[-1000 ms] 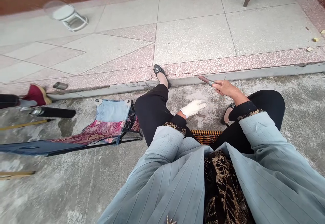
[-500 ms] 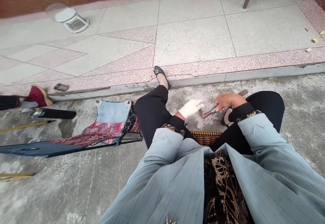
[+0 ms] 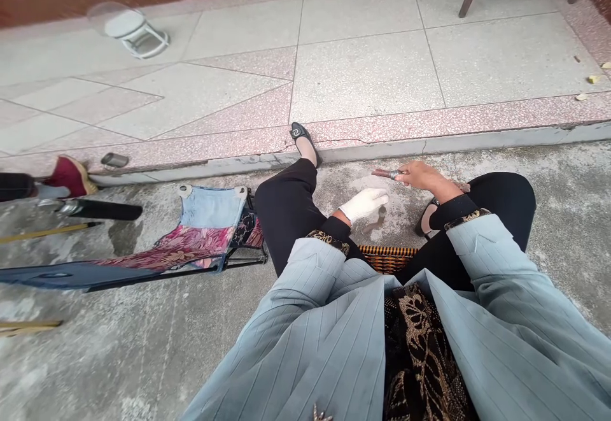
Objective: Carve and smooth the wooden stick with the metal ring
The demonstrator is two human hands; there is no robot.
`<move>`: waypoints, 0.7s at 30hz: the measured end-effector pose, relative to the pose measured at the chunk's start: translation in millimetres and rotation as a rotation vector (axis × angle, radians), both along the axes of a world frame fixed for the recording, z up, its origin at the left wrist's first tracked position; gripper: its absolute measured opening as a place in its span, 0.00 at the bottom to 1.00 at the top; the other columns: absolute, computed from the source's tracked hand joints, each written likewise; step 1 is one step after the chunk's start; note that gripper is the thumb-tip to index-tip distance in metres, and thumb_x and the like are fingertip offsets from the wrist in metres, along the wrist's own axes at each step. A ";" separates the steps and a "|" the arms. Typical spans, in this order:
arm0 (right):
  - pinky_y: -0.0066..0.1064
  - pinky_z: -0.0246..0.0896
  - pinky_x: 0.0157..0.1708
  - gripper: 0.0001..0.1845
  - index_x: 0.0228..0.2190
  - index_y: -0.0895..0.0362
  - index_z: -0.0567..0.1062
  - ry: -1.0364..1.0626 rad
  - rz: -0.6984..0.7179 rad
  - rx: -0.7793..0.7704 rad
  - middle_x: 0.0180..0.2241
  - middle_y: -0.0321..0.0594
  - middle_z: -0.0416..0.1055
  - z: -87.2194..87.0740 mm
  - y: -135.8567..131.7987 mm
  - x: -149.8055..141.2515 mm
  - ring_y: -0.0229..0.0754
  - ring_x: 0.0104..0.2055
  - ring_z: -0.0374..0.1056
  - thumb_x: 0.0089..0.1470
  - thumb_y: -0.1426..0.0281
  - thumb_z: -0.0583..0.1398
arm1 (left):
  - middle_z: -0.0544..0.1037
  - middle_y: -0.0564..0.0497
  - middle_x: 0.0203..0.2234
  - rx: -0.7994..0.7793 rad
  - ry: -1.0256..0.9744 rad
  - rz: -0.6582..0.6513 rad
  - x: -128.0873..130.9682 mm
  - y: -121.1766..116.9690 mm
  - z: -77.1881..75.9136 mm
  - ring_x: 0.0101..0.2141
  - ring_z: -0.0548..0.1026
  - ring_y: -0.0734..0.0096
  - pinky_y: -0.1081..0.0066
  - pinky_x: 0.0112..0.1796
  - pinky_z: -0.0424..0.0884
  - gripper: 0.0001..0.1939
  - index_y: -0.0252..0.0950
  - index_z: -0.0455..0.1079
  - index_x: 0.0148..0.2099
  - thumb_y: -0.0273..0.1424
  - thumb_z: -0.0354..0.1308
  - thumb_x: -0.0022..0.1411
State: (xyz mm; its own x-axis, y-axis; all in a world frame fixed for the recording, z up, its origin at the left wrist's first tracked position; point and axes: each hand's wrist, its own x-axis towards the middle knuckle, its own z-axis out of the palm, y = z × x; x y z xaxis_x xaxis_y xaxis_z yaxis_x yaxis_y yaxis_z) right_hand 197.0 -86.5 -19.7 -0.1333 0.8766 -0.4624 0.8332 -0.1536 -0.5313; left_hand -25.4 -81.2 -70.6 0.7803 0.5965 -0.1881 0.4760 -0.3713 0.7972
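Observation:
My left hand (image 3: 365, 204) wears a white glove. Its fingers are closed together low over the concrete, and what they hold, if anything, is too small to make out. Just below its fingertips is a small brownish, bent-looking object (image 3: 379, 218); I cannot tell whether the glove touches it. My bare right hand (image 3: 420, 176) is wrapped around a rusty brown bar-like tool (image 3: 383, 173) with wire wound around its middle. One end points left above the glove. The far end shows partly behind my right wrist.
A woven basket-like seat (image 3: 389, 258) is beneath me. On my left stand a fabric folding chair (image 3: 205, 217), a black cylinder (image 3: 107, 209) and a person's red shoe (image 3: 74, 176). A raised tiled step (image 3: 363, 83) runs ahead, with a white stool (image 3: 138, 32) on it.
My right hand has raised the tool's left end up and away from the gloved fingers, exposing the small brownish object below. My left hand has shifted slightly right.

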 end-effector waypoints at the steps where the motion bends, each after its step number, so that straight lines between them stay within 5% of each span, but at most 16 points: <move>1: 0.31 0.56 0.32 0.16 0.40 0.57 0.80 -0.087 0.041 0.005 0.32 0.44 0.77 -1.0 0.9 -2.4 0.43 0.34 0.70 0.61 0.60 0.58 | 0.74 0.51 0.28 0.007 0.009 -0.023 0.3 0.0 -2.0 0.31 0.69 0.72 0.72 0.37 0.64 0.16 0.33 0.70 0.32 0.37 0.48 0.68; 5: 0.34 0.60 0.37 0.19 0.46 0.58 0.79 -0.323 0.170 -0.046 0.44 0.52 0.76 -0.5 1.2 -9.3 0.51 0.45 0.72 0.63 0.59 0.56 | 0.75 0.49 0.30 0.069 0.087 -0.052 1.6 -1.8 -4.3 0.32 0.70 0.69 0.72 0.38 0.64 0.17 0.33 0.71 0.35 0.36 0.46 0.69; 8: 0.34 0.61 0.37 0.16 0.41 0.59 0.81 -0.361 0.266 -0.209 0.40 0.52 0.77 -1.0 -1.6 -9.0 0.50 0.41 0.73 0.60 0.61 0.60 | 0.75 0.50 0.29 0.116 0.147 -0.091 1.4 -3.6 0.0 0.31 0.70 0.69 0.71 0.36 0.63 0.17 0.35 0.73 0.36 0.38 0.46 0.69; 12: 0.29 0.57 0.26 0.21 0.35 0.59 0.81 0.127 0.441 -0.580 0.22 0.39 0.72 3.3 -6.6 6.5 0.37 0.24 0.64 0.49 0.55 0.68 | 0.74 0.51 0.28 0.041 0.035 -0.083 -2.9 -0.6 5.7 0.31 0.69 0.70 0.72 0.37 0.62 0.15 0.35 0.72 0.35 0.37 0.49 0.66; 14: 0.28 0.54 0.25 0.26 0.40 0.59 0.81 0.456 0.449 -0.582 0.22 0.35 0.69 9.9 -8.5 18.4 0.34 0.23 0.60 0.47 0.51 0.68 | 0.72 0.51 0.27 -0.066 -0.091 0.012 -5.2 2.2 6.5 0.30 0.68 0.72 0.72 0.36 0.63 0.15 0.34 0.69 0.33 0.39 0.51 0.65; 17: 0.27 0.52 0.25 0.29 0.46 0.58 0.78 0.766 0.203 -0.284 0.25 0.33 0.68 17.3 -9.7 32.3 0.32 0.24 0.57 0.50 0.50 0.66 | 0.67 0.54 0.24 -0.300 -0.251 0.121 -5.9 2.9 6.6 0.25 0.63 0.76 0.74 0.29 0.61 0.19 0.33 0.67 0.35 0.45 0.49 0.66; 21: 0.27 0.49 0.23 0.28 0.41 0.57 0.75 0.849 -0.203 -0.011 0.27 0.36 0.67 7.8 -6.2 33.2 0.33 0.24 0.56 0.52 0.46 0.63 | 0.63 0.57 0.20 -0.484 -0.223 0.067 -1.5 -3.4 7.5 0.21 0.59 0.79 0.76 0.24 0.58 0.23 0.33 0.67 0.35 0.50 0.52 0.64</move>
